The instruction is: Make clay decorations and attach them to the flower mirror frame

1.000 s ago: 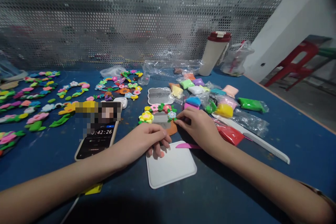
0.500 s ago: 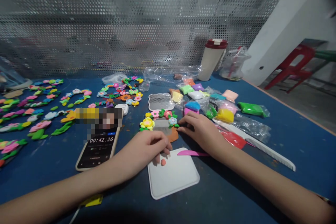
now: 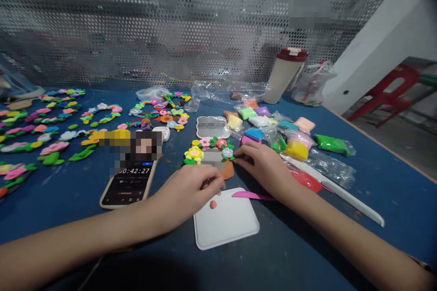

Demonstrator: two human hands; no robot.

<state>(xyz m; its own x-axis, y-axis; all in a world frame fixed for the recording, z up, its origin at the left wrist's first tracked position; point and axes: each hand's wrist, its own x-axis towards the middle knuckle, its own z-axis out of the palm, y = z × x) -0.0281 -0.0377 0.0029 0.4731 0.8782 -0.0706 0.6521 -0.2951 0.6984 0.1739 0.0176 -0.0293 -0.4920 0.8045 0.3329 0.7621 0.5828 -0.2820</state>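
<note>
Two bare hands on one blue table (image 3: pixel 290 241). One left hand (image 3: pixel 196 191), fingers curled down, over the top left part of one white board (image 3: pixel 227 225); too hidden to tell if gripping anything. One right hand (image 3: pixel 262 166), fingers bent, tips at the right side of one flower frame (image 3: pixel 215 156), next to one blue flower (image 3: pixel 227 153); hard to tell if pinching or only touching.

The flower frame just past the white board, between the two hands, flat on the table. On the frame, one big yellow flower (image 3: pixel 194 153) at the left, pink and red ones along the top, green leaves in between, and one brown part (image 3: pixel 228 171) at the bottom.

On the board, one small round coral blob (image 3: pixel 213 204) and the tip of one pink knife (image 3: pixel 252 196), partly under the right hand. Behind the frame, one wavy silver plate (image 3: pixel 213 127).

To the right, more than ten bags of colored clay (image 3: pixel 296 149), one white comb (image 3: pixel 355 202), and, farther back, one white cup (image 3: pixel 283 77) with one dark red lid.

To the left, one phone (image 3: pixel 131 186), one small white case (image 3: pixel 161 134), two green dots (image 3: pixel 94 124) and many flower pieces (image 3: pixel 54 147), too crowded to count. Far right, one red stool (image 3: pixel 392 86).
</note>
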